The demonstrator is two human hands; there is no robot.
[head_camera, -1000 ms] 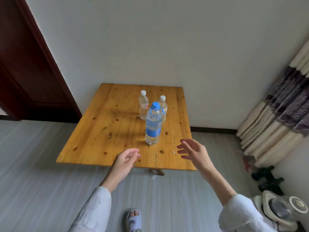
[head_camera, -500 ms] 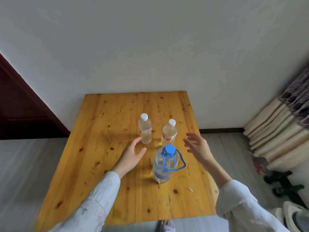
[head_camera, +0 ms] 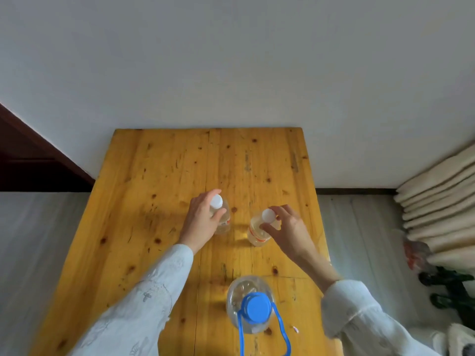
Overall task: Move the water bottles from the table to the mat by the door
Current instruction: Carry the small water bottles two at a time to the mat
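- A pale wall point(head_camera: 231, 60) fills the upper half of the view, with a dark baseboard running along its foot to the right of the table.
- A yellow wooden table point(head_camera: 159, 181), knotted and scuffed, stands with its far edge against that wall on a grey floor point(head_camera: 38, 240).
- A dark red-brown door point(head_camera: 28, 165) shows at the left edge, beyond the table's far left corner.
- Folds of cream curtain point(head_camera: 437, 201) hang at the right edge, with dark objects on the floor below them that are too unclear to name.
- Two arms in white sleeves point(head_camera: 144, 299) reach forward over the table from the bottom of the view.
- A large clear bottle point(head_camera: 244, 291) with a blue cap and blue carry loop stands upright near the table's near edge, between the two forearms and touched by neither.
- The left hand point(head_camera: 203, 222) is curled around the left small bottle point(head_camera: 223, 217), thumb across its front just below the white cap.
- The right hand point(head_camera: 290, 227) pinches the right small bottle point(head_camera: 257, 232) at the neck, fingertips around its white cap.
- Both small bottles stand near mid-table, close but apart; the right one leans slightly, and whether either has left the wood cannot be told.
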